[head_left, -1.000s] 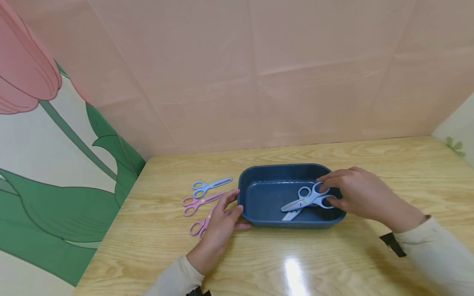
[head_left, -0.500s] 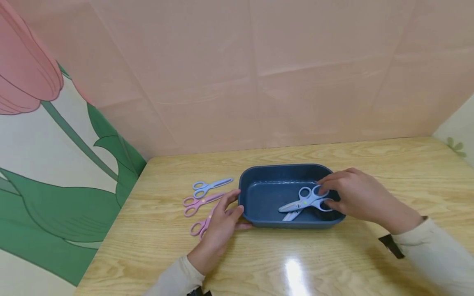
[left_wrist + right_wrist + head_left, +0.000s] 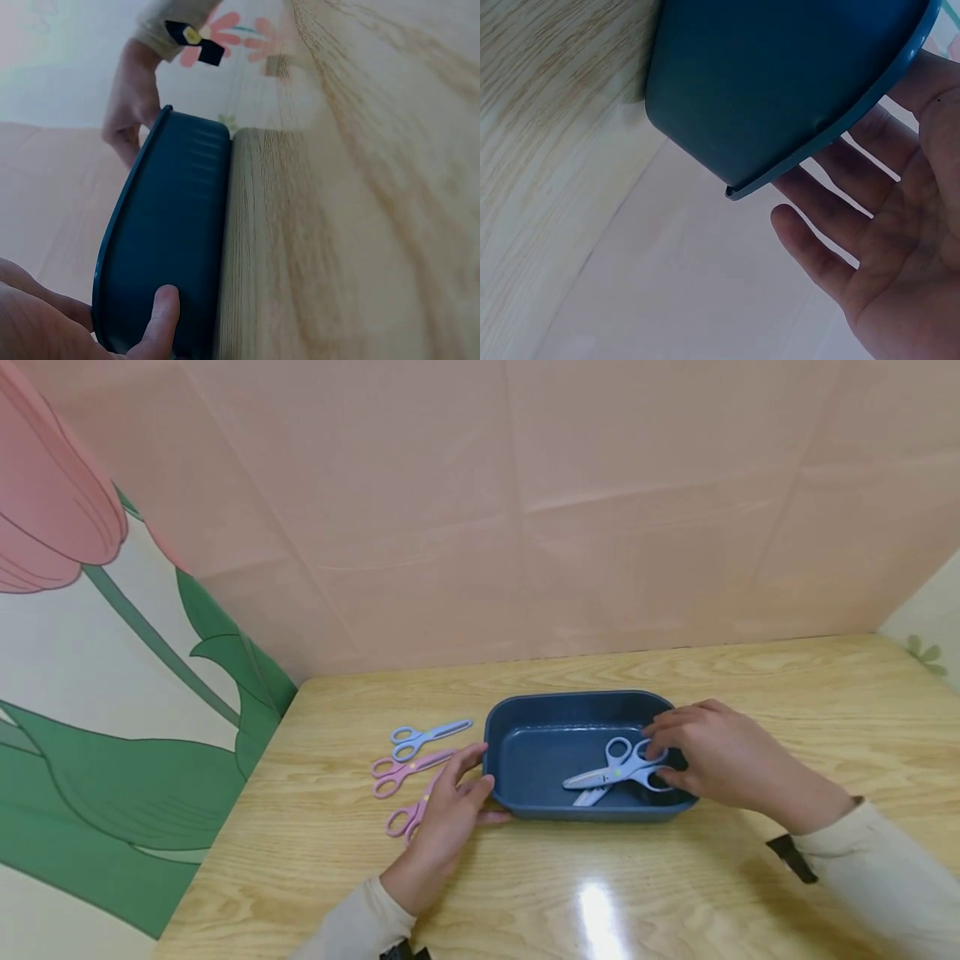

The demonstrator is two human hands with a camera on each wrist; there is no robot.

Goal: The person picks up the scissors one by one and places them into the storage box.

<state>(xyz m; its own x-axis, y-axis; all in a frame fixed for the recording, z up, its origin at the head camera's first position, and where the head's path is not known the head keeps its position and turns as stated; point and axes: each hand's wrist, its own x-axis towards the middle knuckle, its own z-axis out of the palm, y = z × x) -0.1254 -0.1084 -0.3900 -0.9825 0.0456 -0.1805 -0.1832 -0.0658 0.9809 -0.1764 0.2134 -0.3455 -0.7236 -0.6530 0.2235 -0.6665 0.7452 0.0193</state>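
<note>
Our left hand (image 3: 446, 822) grips the near corner of a dark blue box (image 3: 536, 768), thumb along one wall and fingers at the other. Our right hand (image 3: 712, 752) reaches over the rim and pinches the handles of blue scissors (image 3: 621, 772), which lie inside the box, between our hands, across a second blue pair (image 3: 591, 797). Two pink scissors (image 3: 408, 768) and another blue pair (image 3: 433, 737) lie just beside our left hand.

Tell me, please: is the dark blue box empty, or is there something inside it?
Not empty: the head view shows light-blue scissors inside the dark blue box, the right hand at their handles.
</note>
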